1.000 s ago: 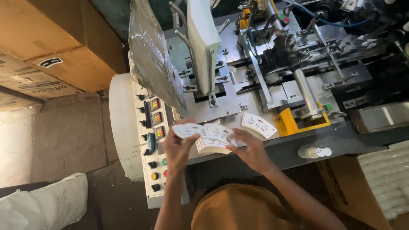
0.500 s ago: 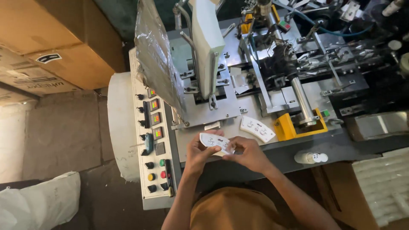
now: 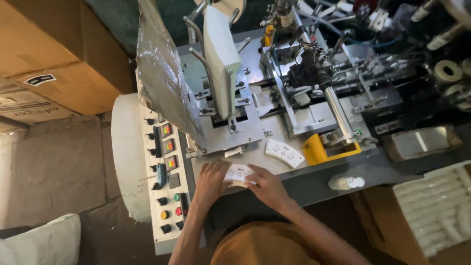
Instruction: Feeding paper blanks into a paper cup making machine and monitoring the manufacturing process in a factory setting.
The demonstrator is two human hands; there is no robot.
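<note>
Two hands: left hand (image 3: 211, 177) and right hand (image 3: 265, 185) both grasp the stack of white paper blanks (image 3: 238, 173).
Loose curved blank (image 3: 284, 152): at two o'clock of the stack, well apart, on the machine bed (image 3: 255, 147).

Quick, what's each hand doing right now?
Left hand: closed on the stack of white paper pieces.
Right hand: closed on the same stack.

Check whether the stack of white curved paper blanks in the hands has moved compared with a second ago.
Yes. The stack of blanks, held between left hand and right hand, was fanned out; now squared up, it sits lower, farther from the lone blank on the machine bed.
</note>
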